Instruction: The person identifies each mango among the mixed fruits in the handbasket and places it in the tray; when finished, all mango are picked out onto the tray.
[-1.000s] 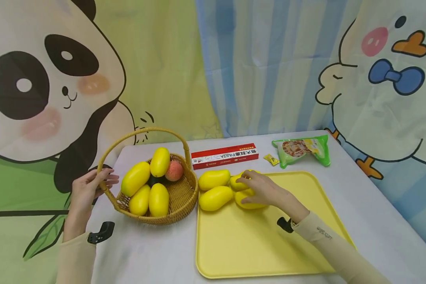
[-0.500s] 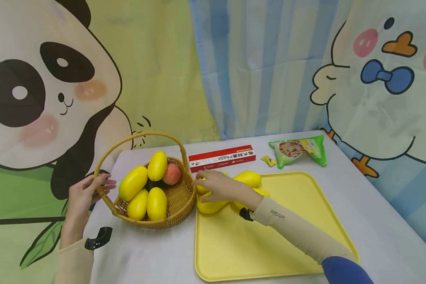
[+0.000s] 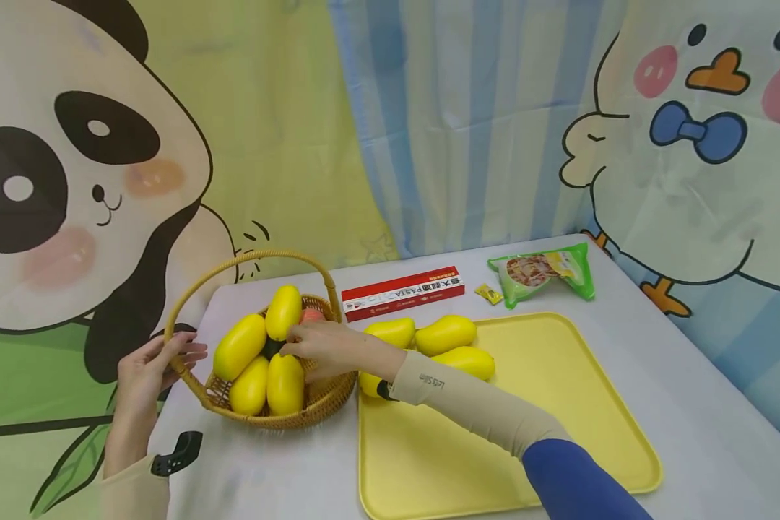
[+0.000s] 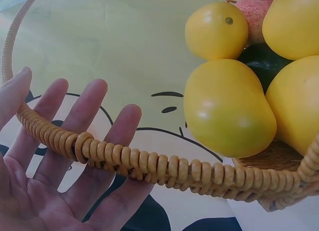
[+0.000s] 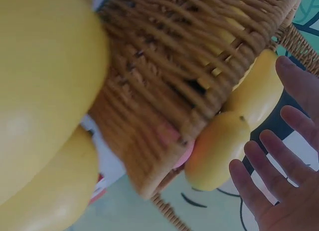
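Basket (image 3: 333,401) sits left of centre in the head frame, on the table (image 3: 260,477). Four yellow mangoes (image 3: 239,348) visible in it, plus a pinkish-red round fruit (image 3: 312,315) and a dark item (image 3: 273,348), mostly hidden. Tray mangoes (image 3: 445,334): four seen at the upper left of the yellow tray (image 3: 474,451), one mostly behind your sleeve (image 3: 432,379).

Your left hand (image 3: 144,375) is at the left leg of the handle (image 3: 253,255): fingers (image 4: 89,104) nearly straight behind it, not wrapped. Your right hand (image 3: 338,352) is over the right half of the basket, fingers spread, nothing seen in them. Can't tell if the tips touch fruit.

Risks: loose left hand likely won't steady the basket; a right-hand knock could slide or tip it. Upper mango looks perched high, so a nudge could roll it out. Your right forearm crosses low over the tray; a drag there could scatter the mangoes.

Text: red box (image 3: 403,292), top centre of the table, reads "PASTA"; Chinese characters too small to be sure of. Sleeve reads "Let's Slim". Green packet (image 3: 541,271) and small yellow sachet (image 3: 490,293), upper right of centre: print not legible.
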Available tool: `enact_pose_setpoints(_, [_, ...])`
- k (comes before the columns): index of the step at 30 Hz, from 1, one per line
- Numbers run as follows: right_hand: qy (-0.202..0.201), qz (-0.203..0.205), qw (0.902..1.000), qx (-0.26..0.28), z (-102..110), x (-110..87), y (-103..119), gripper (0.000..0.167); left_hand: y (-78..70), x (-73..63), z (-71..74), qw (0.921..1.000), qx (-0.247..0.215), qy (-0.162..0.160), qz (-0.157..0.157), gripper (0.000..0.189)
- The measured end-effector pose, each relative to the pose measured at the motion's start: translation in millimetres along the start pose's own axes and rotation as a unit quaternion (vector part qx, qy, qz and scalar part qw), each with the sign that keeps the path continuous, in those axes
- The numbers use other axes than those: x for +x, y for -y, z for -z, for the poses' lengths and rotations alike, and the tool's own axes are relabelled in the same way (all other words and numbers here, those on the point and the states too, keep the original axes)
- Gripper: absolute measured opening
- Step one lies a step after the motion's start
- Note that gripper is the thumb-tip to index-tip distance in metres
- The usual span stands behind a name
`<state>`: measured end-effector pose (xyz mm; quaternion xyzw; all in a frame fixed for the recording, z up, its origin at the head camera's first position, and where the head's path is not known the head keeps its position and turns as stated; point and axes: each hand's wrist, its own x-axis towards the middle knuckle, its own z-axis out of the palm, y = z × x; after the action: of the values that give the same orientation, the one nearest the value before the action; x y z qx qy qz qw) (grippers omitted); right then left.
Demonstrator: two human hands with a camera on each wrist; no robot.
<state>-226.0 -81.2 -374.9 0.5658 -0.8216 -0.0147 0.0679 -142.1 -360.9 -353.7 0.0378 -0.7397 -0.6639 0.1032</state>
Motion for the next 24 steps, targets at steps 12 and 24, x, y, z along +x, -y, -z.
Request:
enact_pose_setpoints(12, [0.061, -0.028, 0.9977, 0.008, -9, 34.1, 18, 0.065, -0.7, 2.6, -0.9, 1.0, -0.003, 0.002, 0.003, 0.018])
enact_pose_setpoints(24, [0.106, 0.003, 0.9944, 0.0, -21, 47.1, 27, 0.063, -0.8, -1.0, -1.1, 1.0, -0.005, -0.005, 0.0, 0.019])
